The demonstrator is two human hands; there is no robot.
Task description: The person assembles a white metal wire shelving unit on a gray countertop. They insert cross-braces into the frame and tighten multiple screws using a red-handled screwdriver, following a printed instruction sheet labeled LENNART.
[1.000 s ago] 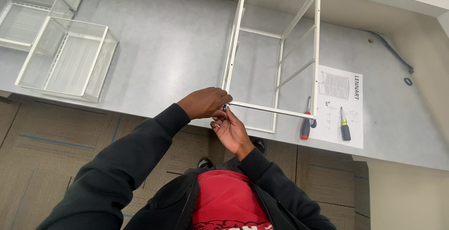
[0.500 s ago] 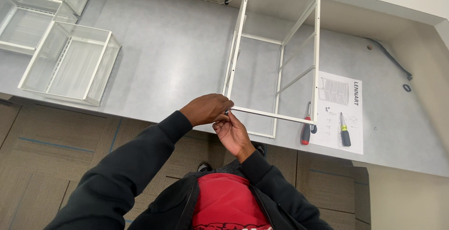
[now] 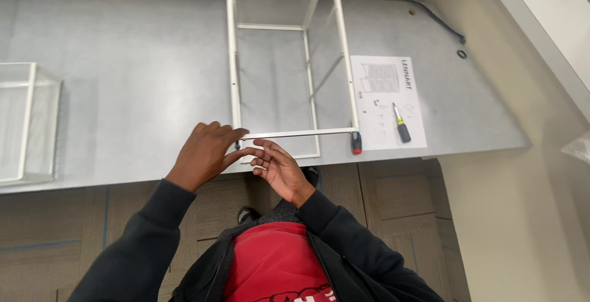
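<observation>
A white metal frame (image 3: 289, 133) lies open on the grey table (image 3: 135, 74), its near bar along the table's front edge. My left hand (image 3: 206, 152) curls over the frame's near left corner, with the thumb stretched to the right. My right hand (image 3: 279, 168) is just below the near bar, palm up, its fingers loosely bent and touching my left thumb. I see nothing in its palm. Both arms are in dark sleeves.
An instruction sheet (image 3: 387, 102) lies right of the frame with a yellow-and-black screwdriver (image 3: 401, 128) on it. A red-handled tool (image 3: 356, 143) sits at the frame's near right corner. A white wire basket (image 3: 24, 124) stands far left. A black cable (image 3: 437, 23) and a small ring (image 3: 461, 54) are at the back right.
The view has swung right, so the baskets have slid to the left edge. My hands stay at the frame's near left corner, and my right hand has turned palm up and loosened.
</observation>
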